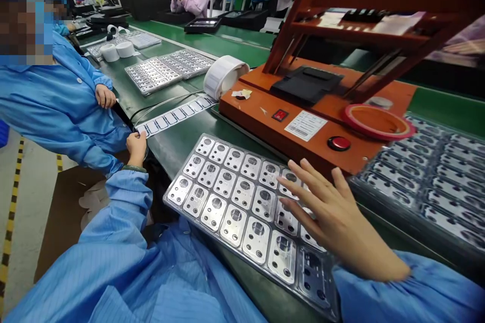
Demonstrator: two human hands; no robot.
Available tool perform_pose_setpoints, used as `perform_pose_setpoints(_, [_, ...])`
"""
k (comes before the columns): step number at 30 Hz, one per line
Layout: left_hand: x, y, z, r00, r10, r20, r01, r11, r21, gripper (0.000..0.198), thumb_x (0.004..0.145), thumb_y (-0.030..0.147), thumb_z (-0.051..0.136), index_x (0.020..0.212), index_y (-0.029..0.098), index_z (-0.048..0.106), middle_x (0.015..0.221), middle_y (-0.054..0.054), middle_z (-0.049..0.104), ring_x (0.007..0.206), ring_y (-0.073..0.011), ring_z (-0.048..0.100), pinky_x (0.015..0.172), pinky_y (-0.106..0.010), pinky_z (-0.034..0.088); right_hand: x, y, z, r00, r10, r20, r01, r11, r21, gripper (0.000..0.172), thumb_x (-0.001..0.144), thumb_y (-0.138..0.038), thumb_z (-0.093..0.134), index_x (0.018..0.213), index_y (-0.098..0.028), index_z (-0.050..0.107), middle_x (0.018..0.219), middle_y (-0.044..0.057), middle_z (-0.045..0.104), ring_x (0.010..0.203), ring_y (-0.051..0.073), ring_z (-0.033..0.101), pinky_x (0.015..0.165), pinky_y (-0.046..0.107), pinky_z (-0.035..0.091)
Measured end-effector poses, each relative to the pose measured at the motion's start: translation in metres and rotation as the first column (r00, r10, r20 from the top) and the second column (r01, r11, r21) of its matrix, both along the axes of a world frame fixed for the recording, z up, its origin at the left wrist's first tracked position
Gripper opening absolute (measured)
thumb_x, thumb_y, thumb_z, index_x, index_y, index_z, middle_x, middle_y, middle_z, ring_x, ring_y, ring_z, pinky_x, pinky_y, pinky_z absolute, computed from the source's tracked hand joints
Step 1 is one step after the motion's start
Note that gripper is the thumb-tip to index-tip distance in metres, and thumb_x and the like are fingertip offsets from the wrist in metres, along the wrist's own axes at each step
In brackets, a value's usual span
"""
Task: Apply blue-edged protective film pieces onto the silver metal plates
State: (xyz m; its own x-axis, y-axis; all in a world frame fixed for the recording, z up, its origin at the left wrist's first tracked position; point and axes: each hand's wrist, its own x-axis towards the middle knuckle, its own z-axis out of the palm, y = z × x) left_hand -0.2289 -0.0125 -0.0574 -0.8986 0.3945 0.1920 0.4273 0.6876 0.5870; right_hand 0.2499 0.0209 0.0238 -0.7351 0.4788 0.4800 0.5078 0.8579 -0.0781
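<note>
Along the green workbench, the right hand spreads wide, fingers over a plastic tray of metal plates; the left hand sits narrow at a label strip; any grip there cannot be told.

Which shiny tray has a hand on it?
The near tray, under the person's right hand; the other trays lie farther away, with no hand on them.

- light blue smock with fine stripes
- loose sleeve gathered at the cuff
- dark green band just above the left hand
</note>
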Motion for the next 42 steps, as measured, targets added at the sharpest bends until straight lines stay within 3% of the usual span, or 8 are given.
perform_pose_setpoints(9, [0.019,-0.005,0.011,0.973,-0.033,-0.228,0.026,0.999,-0.035,0.031,0.092,0.027,0.043,0.116,0.016,0.059,0.114,-0.016,0.062,0.11,-0.0297,0.057,0.094,-0.045,0.041,0.009,-0.019,-0.027,0.996,-0.05,0.069,0.053,0.998,-0.038,0.031,0.094,-0.029,0.047,0.119,-0.019,0.062,0.141,0.018,0.049,0.135,0.036,0.04,0.106,0.067,0.027])
perform_pose_setpoints(15, [0.034,-0.015,0.021,0.941,-0.074,-0.329,0.076,0.997,-0.009,0.026,0.09,0.03,0.05,0.109,0.018,0.063,0.119,-0.016,0.059,0.116,-0.0324,0.052,0.095,-0.047,0.037,0.004,-0.024,-0.033,0.998,-0.008,0.063,0.013,0.997,-0.073,0.028,0.096,-0.027,0.045,0.115,-0.015,0.062,0.137,0.019,0.053,0.134,0.037,0.041,0.103,0.065,0.033])
perform_pose_setpoints(18, [0.044,-0.021,0.022,0.89,-0.172,-0.423,0.238,0.965,0.107,0.02,0.087,0.031,0.058,0.1,0.018,0.067,0.113,-0.013,0.063,0.113,-0.0286,0.053,0.098,-0.044,0.035,0.003,-0.026,-0.035,0.997,0.005,0.072,0.003,0.993,-0.114,0.03,0.096,-0.027,0.046,0.117,-0.014,0.061,0.137,0.019,0.053,0.133,0.036,0.042,0.104,0.062,0.035])
perform_pose_setpoints(24, [0.085,-0.03,0.036,0.806,-0.361,-0.469,0.582,0.627,0.518,0.02,0.082,0.035,0.067,0.085,0.015,0.067,0.093,-0.006,0.068,0.096,-0.0185,0.061,0.096,-0.039,0.043,0.003,-0.031,-0.031,0.99,-0.046,0.13,0.072,0.975,-0.209,0.035,0.097,-0.031,0.041,0.122,-0.014,0.06,0.141,0.018,0.049,0.136,0.035,0.039,0.106,0.063,0.031])
perform_pose_setpoints(26, [0.099,-0.034,0.044,0.826,-0.496,-0.266,0.504,0.441,0.742,0.023,0.076,0.038,0.074,0.082,0.018,0.066,0.099,-0.003,0.068,0.099,-0.0172,0.061,0.098,-0.041,0.045,0.006,-0.031,-0.028,0.986,-0.092,0.141,0.123,0.964,-0.235,0.037,0.097,-0.033,0.04,0.125,-0.016,0.058,0.144,0.017,0.047,0.138,0.034,0.035,0.108,0.063,0.027])
perform_pose_setpoints(28, [0.11,-0.038,0.05,0.652,-0.754,0.081,0.273,0.333,0.902,0.025,0.07,0.043,0.078,0.084,0.026,0.067,0.105,0.004,0.069,0.108,-0.0177,0.059,0.1,-0.045,0.046,0.01,-0.03,-0.028,0.976,-0.176,0.131,0.204,0.945,-0.255,0.039,0.097,-0.035,0.04,0.129,-0.017,0.055,0.146,0.015,0.044,0.14,0.033,0.031,0.11,0.064,0.022])
perform_pose_setpoints(32, [0.127,-0.042,0.046,0.261,-0.881,0.395,0.015,0.412,0.911,0.013,0.069,0.046,0.077,0.077,0.041,0.069,0.118,0.013,0.066,0.128,-0.0219,0.048,0.099,-0.05,0.048,0.02,-0.023,-0.037,0.933,-0.35,0.083,0.352,0.839,-0.414,0.044,0.096,-0.038,0.041,0.135,-0.019,0.048,0.149,0.015,0.04,0.142,0.032,0.028,0.11,0.065,0.019])
perform_pose_setpoints(42, [0.155,-0.061,0.042,0.163,-0.863,0.478,-0.006,0.484,0.875,0.007,0.081,0.04,0.067,0.075,0.04,0.07,0.125,0.014,0.062,0.138,-0.0203,0.037,0.104,-0.046,0.048,0.034,-0.028,-0.047,0.924,-0.342,-0.172,0.141,0.72,-0.679,0.051,0.088,-0.047,0.055,0.131,-0.021,0.054,0.15,0.013,0.038,0.143,0.028,0.027,0.116,0.054,0.02])
